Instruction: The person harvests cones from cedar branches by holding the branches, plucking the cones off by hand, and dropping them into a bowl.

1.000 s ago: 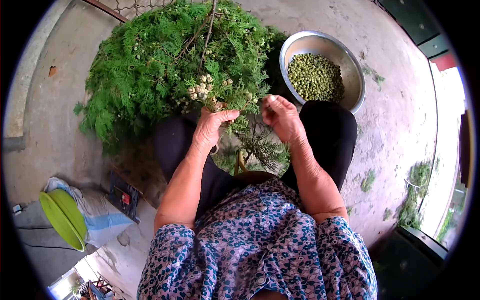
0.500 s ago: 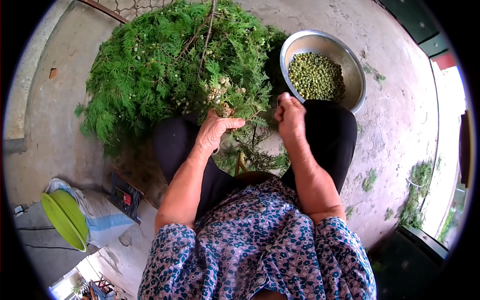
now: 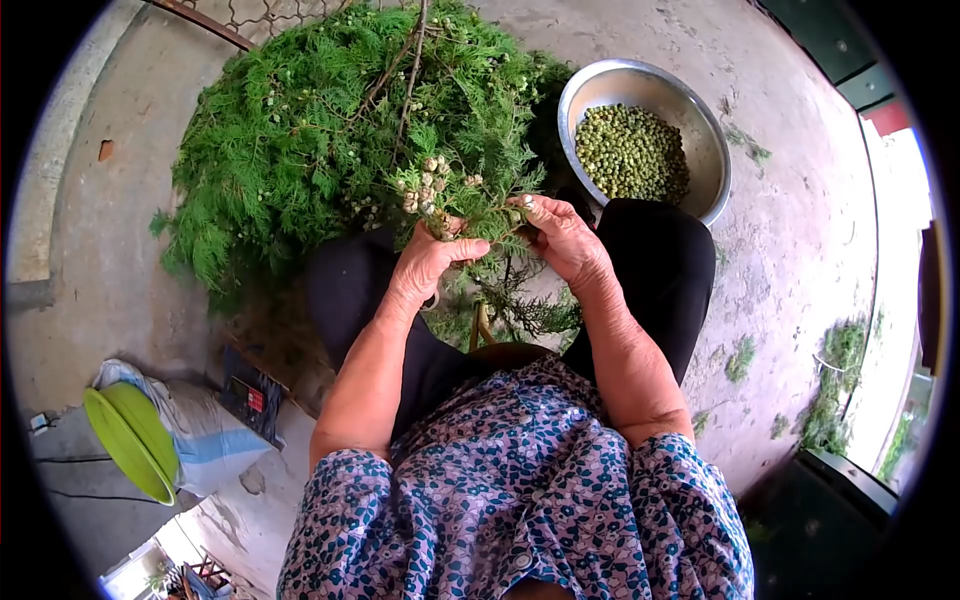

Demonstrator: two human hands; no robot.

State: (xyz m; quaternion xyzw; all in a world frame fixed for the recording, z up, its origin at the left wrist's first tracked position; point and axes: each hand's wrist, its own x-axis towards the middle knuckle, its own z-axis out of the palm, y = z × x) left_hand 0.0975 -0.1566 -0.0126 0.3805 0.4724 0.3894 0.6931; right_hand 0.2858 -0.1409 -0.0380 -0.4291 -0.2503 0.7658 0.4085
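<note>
My left hand (image 3: pixel 432 266) is closed around a green conifer sprig (image 3: pixel 478 212), which bears a cluster of pale, knobbly cones (image 3: pixel 428 186) just above my fingers. At the right side of the same sprig, my right hand (image 3: pixel 568 240) pinches with thumb and fingertips. Whether a small cone lies in that pinch is hidden by the fingers. Beyond my hands spreads a large heap of leafy conifer branches (image 3: pixel 290 150). A metal basin (image 3: pixel 712 150) stands beyond my right knee, holding many small green cones (image 3: pixel 632 155).
A brown bare branch (image 3: pixel 412 85) lies across the heap. At the lower left, a lime-green plastic basin (image 3: pixel 130 440) leans on a white and blue sack (image 3: pixel 215 435). Loose green sprigs (image 3: pixel 740 360) are scattered over the concrete floor (image 3: pixel 790 260) at the right.
My right hand has moved left from near the metal basin to the sprig and now pinches it. My left hand keeps its hold, and the cone cluster has tilted slightly left.
</note>
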